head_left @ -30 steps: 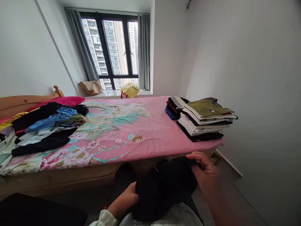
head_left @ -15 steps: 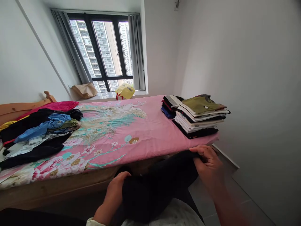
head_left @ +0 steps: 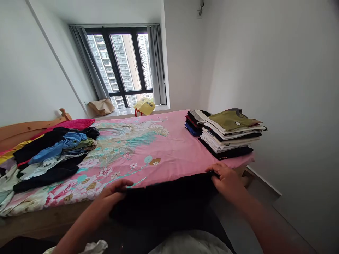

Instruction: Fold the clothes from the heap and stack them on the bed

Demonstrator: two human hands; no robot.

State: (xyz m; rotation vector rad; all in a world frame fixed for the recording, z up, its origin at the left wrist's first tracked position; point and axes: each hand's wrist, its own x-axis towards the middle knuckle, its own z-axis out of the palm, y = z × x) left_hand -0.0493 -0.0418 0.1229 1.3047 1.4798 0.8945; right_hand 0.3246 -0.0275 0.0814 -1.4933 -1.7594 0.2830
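A black garment (head_left: 169, 201) is stretched between my two hands at the near edge of the bed; its exact kind does not show. My left hand (head_left: 113, 192) pinches its upper left corner. At the upper right corner, my right hand (head_left: 222, 176) is closed on the cloth, thumb below and fingers above. The garment's top edge runs nearly straight between them, and its lower part hangs down in front of my lap. Beyond the right hand stands a tall stack of folded shirts (head_left: 230, 135), with an olive green shirt (head_left: 233, 119) on top.
A loose heap of clothes (head_left: 58, 151) lies on the left of the bed's pink flowered sheet (head_left: 174, 151). Smaller folded clothes (head_left: 194, 123) sit behind the tall stack. A brown paper bag (head_left: 102, 107) and a yellow bag (head_left: 145, 106) are by the window.
My left hand has moved left and up, my right hand slightly up. The black garment, bunched and slanted before, is now spread wide with a straighter top edge. The view has shifted slightly.
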